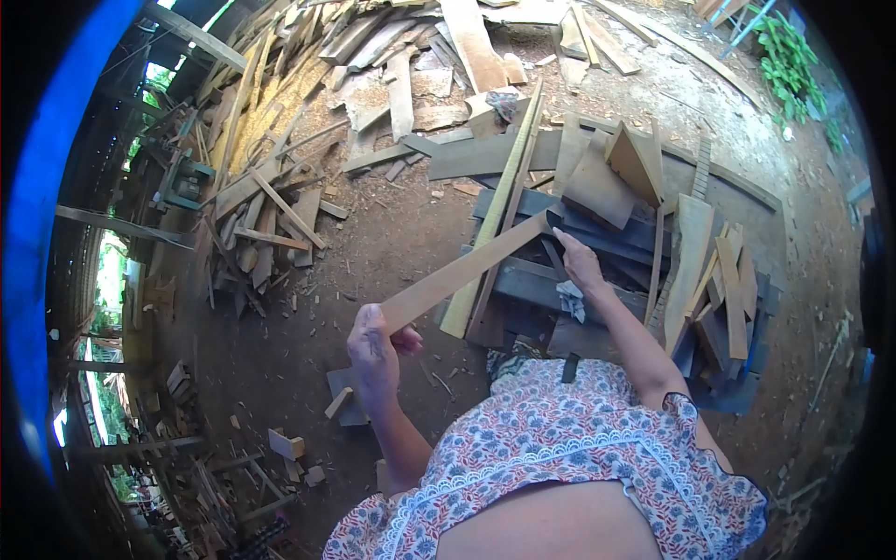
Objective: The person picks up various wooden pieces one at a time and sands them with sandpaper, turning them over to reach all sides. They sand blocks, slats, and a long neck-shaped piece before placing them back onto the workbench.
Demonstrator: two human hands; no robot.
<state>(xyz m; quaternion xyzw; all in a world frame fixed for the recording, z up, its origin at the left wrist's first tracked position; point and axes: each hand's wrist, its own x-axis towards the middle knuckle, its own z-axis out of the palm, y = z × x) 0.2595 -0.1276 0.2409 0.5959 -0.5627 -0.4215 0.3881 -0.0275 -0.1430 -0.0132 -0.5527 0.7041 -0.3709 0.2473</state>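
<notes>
A long, flat wooden board (467,274) slants in front of me, its far end up to the right. My left hand (375,350) is closed around the near end, thumb along the board's face. At the far end, my right hand (581,263) has its fingers closed at the edge, beside a small dark patch (554,216) on the board's tip. Under the board, a long yellowish strip (504,201) and a thin brown strip lie across a stack of dark planks (527,282). A crumpled pale scrap (570,301) rests on that stack, below my right hand.
A heap of offcuts (266,229) lies on the dirt floor to the left, with more scrap wood (401,89) behind. Leaning boards (691,266) and short pieces (733,294) stand to the right. Small blocks (286,444) lie at lower left. Green leaves (789,70) show at upper right.
</notes>
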